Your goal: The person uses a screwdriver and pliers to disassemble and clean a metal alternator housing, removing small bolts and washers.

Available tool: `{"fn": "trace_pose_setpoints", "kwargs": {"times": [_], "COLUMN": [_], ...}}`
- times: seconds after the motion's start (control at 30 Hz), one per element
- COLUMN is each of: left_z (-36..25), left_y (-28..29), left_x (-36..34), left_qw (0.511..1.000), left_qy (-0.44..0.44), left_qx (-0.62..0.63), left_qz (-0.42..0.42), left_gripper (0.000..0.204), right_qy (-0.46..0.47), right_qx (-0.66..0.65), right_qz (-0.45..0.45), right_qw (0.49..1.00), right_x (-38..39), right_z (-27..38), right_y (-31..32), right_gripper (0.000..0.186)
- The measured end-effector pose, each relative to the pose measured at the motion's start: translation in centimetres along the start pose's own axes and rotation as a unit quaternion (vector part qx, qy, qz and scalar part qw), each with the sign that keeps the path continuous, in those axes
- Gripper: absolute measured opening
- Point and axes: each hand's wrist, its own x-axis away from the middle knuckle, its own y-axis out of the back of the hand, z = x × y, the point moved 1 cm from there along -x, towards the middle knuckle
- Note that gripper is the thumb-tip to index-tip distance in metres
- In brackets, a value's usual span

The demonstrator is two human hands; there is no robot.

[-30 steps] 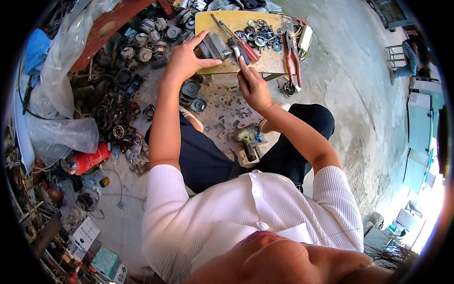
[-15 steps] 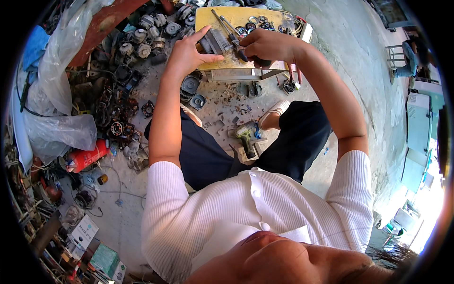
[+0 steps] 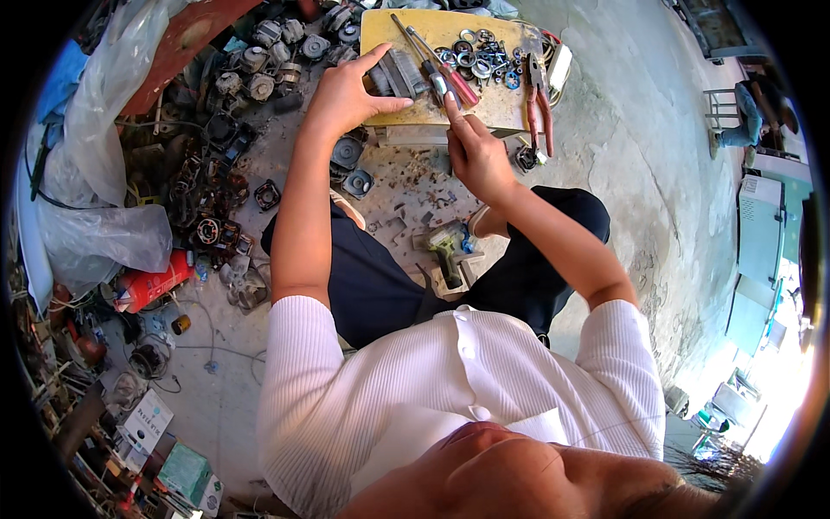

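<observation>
My left hand [image 3: 341, 93] spans a grey ribbed metal block [image 3: 399, 74] on the yellow tabletop [image 3: 510, 112], its thumb and index finger at opposite sides of it. My right hand [image 3: 481, 156] is beside the near table edge, index finger stretched out and the other fingers curled, holding nothing. That fingertip is at the handle end of a dark-handled screwdriver [image 3: 435, 80]; contact is hard to judge. Next to it lies a red-handled screwdriver [image 3: 461, 86]. Pliers [image 3: 537, 97] with red grips lie to the right, their handles past the edge.
Several metal rings [image 3: 478, 57] and small parts lie at the table's back. A green power drill [image 3: 446, 259] is on the floor between my legs. Motor parts [image 3: 251, 69] heap up at left, near a red cylinder [image 3: 156, 282]. Another person [image 3: 743, 121] is at far right.
My right hand has moved back toward me from over the tools, uncovering the screwdriver handles, rings and pliers. Its index finger is now extended. My left hand stays at the metal block.
</observation>
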Motion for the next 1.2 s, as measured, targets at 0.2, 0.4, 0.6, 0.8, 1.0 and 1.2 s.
{"fn": "trace_pose_setpoints", "kwargs": {"times": [0.2,0.4,0.6,0.8,1.0,1.2], "left_z": [-0.8,-1.5,0.9,0.8,-0.8,-0.8], "left_y": [0.6,1.3,0.3,-0.2,-0.1,0.1], "left_x": [-0.2,0.0,-0.5,-1.5,-2.4,-2.5], "left_qw": [0.999,0.995,0.982,0.998,0.987,0.983], "left_qy": [0.0,0.006,0.013,-0.022,-0.037,0.015], "left_qx": [0.04,0.088,0.158,0.058,0.157,0.177], "left_qz": [0.007,0.042,0.106,0.024,-0.012,-0.037], "left_gripper": [0.09,0.078,0.077,0.069,0.053,0.047], "right_qy": [0.015,0.02,-0.005,-0.026,-0.03,-0.092], "right_qx": [-0.03,-0.067,-0.106,-0.101,-0.053,-0.155], "right_qz": [-0.157,-0.15,-0.113,-0.155,-0.189,-0.218], "right_qw": [0.987,0.986,0.988,0.982,0.98,0.959], "right_x": [0.6,0.8,0.0,-1.4,-3.9,-4.6], "right_z": [-1.5,-0.5,1.4,0.4,0.3,-0.2], "right_y": [-5.3,-3.6,-0.7,-2.3,-2.7,-0.8], "right_gripper": [0.068,0.064,0.059,0.061,0.056,0.05]}}
